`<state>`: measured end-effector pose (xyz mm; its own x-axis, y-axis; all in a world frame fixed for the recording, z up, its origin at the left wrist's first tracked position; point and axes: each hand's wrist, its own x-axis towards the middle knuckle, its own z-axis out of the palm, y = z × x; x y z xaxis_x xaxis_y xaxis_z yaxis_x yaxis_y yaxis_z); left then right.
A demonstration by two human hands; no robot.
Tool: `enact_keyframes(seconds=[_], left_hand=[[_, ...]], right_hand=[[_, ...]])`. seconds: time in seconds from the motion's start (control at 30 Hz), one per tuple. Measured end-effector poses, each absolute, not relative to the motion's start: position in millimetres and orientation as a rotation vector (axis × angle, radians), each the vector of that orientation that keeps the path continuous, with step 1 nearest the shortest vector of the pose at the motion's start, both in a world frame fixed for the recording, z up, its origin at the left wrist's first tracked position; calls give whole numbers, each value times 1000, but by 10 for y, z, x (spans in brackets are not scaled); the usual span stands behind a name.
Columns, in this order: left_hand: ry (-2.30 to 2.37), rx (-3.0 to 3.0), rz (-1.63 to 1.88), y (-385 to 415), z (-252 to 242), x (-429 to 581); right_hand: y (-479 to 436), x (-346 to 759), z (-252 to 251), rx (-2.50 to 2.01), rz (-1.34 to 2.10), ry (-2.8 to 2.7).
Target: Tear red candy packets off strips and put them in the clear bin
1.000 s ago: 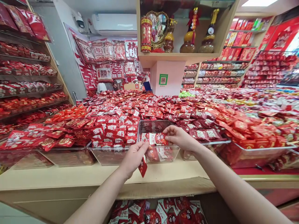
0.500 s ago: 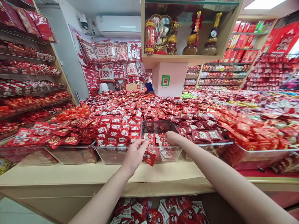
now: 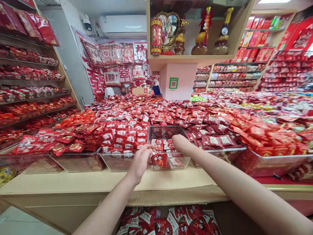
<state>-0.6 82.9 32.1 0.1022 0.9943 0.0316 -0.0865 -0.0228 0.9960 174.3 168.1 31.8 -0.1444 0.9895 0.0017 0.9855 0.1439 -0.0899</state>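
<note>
Pinching red packet [image 3: 158, 159] with left hand [image 3: 139, 162], right at front wall of clear bin [image 3: 182, 164]. Resting right hand [image 3: 181, 143] inside bin on packets; fingers hidden, cannot tell grip.

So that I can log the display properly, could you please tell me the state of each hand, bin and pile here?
left hand: pinched on a red packet at the bin's front rim.
right hand: dipped into the clear bin, fingers hidden.
clear bin: open, partly filled.
neighbouring bin: heaped over its rim.
packets under the counter: piled loosely.
</note>
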Motion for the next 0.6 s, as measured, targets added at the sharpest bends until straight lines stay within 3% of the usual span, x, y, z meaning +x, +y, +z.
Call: enact_keyframes(seconds=[0.1, 0.23, 0.33, 0.6], left_hand=[[1023, 1161, 1199, 807, 333, 5], [990, 1127, 1191, 771, 353, 47], [998, 1148, 1216, 762, 346, 67], [1019, 1156, 1287, 757, 323, 102]], right_hand=[[1395, 1730, 434, -1630, 131, -2097], [991, 1684, 387, -1226, 692, -1849], [852, 1670, 284, -1098, 937, -1774], [788, 1684, 304, -1029, 1064, -1573]])
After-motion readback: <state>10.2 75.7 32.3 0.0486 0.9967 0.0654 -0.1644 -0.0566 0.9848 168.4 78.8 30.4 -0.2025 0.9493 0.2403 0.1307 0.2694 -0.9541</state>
